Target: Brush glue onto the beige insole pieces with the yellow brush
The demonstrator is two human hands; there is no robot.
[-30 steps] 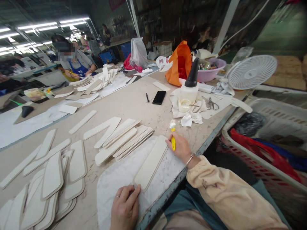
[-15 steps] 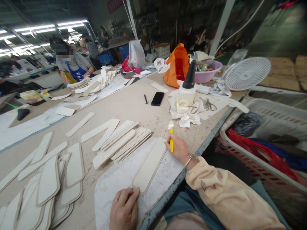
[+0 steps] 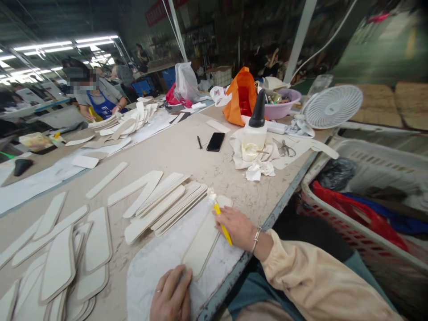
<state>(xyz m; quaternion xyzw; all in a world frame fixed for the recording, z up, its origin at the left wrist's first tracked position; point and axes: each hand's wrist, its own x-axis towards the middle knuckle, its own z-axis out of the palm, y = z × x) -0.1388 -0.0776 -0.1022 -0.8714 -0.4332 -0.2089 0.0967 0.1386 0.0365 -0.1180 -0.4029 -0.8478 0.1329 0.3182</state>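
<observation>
My right hand (image 3: 236,229) is closed round a yellow-handled brush (image 3: 222,223), its tip loaded with a white paste. The hand is over the far half of a long off-white strip (image 3: 200,249) with rounded corners, which lies on a white sheet (image 3: 150,267). My left hand (image 3: 172,294) has its fingers curled together, index fingertip and thumb on the strip's near end, pinning it down. To the left of the sheet, a fanned stack of similar strips (image 3: 180,205) lies close by. A white bottle with a black nozzle (image 3: 256,129) stands on a crumpled cloth beyond.
More strips (image 3: 60,267) pile up at the left. A black phone (image 3: 216,141), scissors (image 3: 286,149), an orange bag (image 3: 239,100), a purple basin (image 3: 284,104) and a white fan (image 3: 334,107) sit further back. A crate (image 3: 374,178) stands at the right. A co-worker (image 3: 100,100) works across the table.
My right hand has moved left and nearer with the brush, from beside the strip's far end to over the strip. My left hand stays at the near end. The view has shifted slightly.
</observation>
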